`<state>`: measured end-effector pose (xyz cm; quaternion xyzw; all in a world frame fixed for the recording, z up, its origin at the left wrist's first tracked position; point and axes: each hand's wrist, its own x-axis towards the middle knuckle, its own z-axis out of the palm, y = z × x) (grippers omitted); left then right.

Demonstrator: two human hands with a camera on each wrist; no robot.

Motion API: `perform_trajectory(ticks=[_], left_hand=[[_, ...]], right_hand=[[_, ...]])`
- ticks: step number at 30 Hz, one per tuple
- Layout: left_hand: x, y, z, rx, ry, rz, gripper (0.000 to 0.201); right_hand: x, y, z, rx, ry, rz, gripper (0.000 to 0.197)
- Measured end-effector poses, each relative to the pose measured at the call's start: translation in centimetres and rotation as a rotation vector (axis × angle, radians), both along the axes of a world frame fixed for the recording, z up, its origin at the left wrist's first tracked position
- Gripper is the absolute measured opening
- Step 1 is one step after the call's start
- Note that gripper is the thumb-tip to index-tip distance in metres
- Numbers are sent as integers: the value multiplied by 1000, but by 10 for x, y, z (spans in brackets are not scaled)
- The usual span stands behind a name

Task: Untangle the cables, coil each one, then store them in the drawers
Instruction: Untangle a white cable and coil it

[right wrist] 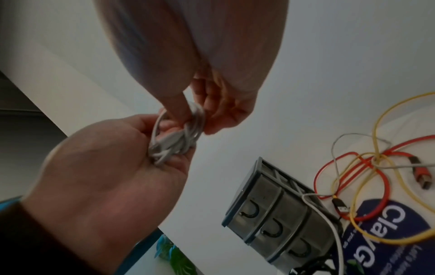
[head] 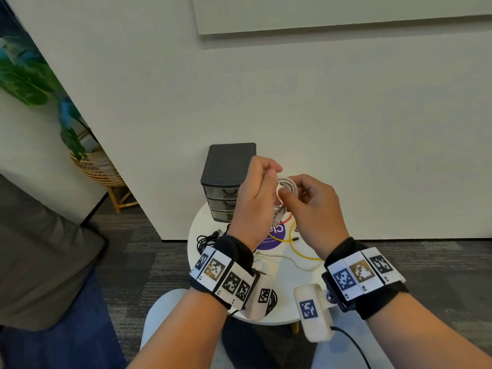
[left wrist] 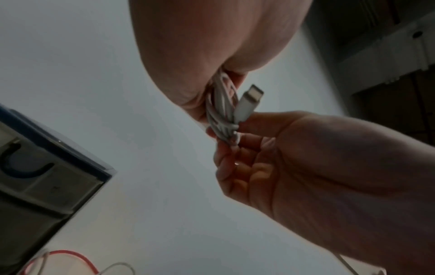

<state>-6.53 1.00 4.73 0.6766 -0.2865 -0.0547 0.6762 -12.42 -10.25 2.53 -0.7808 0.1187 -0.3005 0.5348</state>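
Head view: a thin white charging cable, wound into a small coil (head: 286, 185), is pinched above the round white table (head: 287, 302) by the left hand (head: 255, 201) and right hand (head: 315, 206), near the dark plastic three-drawer unit (head: 226, 179).
Left wrist view: the loose white USB-C plug (left wrist: 249, 102) is best tucked under a loop.
Right wrist view: the tangled red cable (right wrist: 353, 186) and yellow cable (right wrist: 376, 204) are left on the table; loops should be gripped firmly.

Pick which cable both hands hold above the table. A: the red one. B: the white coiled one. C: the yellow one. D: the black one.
B: the left hand and right hand both grip the white coiled cable; the red cable, yellow cable and black cable lie on the table.
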Motion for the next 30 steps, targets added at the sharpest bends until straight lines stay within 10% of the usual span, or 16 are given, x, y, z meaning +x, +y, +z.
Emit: perform_trajectory(ticks=[5,13,20,30], left_hand=[[1,4,-14,75,78,-18,21],[15,13,-14,-85,591,-82,20],[25,15,-17,-14,691,-187,20],[22,12,-22,147,626,-115,18]], right_hand=[[7,-4,-10,-25,46,-62,17],[-9,-16,-6,445,193,363,28],[-10,-30,-11,-369,191,405,25],[-15,-24,-17,-375,193,339,22]])
